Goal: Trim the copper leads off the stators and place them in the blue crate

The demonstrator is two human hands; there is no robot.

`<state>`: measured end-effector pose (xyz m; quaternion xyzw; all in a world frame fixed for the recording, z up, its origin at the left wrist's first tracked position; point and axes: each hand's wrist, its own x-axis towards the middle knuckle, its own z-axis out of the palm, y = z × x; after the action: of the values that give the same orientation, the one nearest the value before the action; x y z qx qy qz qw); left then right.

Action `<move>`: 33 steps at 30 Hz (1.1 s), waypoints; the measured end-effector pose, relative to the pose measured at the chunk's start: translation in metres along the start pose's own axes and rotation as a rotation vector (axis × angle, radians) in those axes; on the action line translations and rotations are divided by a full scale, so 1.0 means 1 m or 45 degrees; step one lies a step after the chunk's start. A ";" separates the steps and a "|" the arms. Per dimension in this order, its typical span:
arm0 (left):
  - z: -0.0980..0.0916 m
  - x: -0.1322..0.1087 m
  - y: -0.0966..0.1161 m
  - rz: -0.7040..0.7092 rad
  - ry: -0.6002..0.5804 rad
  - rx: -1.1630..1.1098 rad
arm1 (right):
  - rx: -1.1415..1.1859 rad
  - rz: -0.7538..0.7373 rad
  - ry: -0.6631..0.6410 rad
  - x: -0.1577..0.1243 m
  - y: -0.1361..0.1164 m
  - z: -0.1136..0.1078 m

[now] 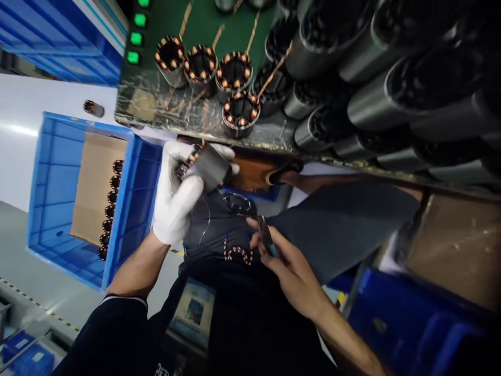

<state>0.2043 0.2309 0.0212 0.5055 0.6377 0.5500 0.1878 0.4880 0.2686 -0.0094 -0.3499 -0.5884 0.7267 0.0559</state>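
Left hand (174, 196), white glove, wrapped around a metal cylinder with copper windings (205, 164), held just below the near edge of the green bench (203, 23). Right hand (291, 274), bare, fingers pinched on a small dark tool (266, 237), near the lap. More wound cylinders (235, 70) stand along the bench's near edge. Blue crate (55, 177) at left holds a row of them on cardboard.

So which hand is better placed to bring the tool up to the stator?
Right, probably. The bare right hand already pinches the small dark tool, close below the stator. The gloved left hand is wrapped around the stator, so it is occupied.
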 end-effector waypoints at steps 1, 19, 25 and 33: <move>0.006 -0.009 0.008 -0.056 -0.033 -0.122 | -0.035 -0.067 0.018 0.002 -0.004 0.001; 0.013 -0.036 0.003 0.126 -0.185 0.191 | -0.301 -0.449 0.163 0.022 -0.034 0.005; 0.016 -0.039 0.003 0.074 -0.205 0.206 | -0.377 -0.489 0.267 0.025 -0.033 0.009; 0.017 -0.042 0.007 -0.105 -0.192 0.300 | -0.344 -0.526 0.254 0.035 -0.033 0.012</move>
<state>0.2384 0.2034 0.0085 0.5374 0.7022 0.4236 0.1968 0.4439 0.2865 0.0051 -0.2965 -0.7305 0.5768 0.2137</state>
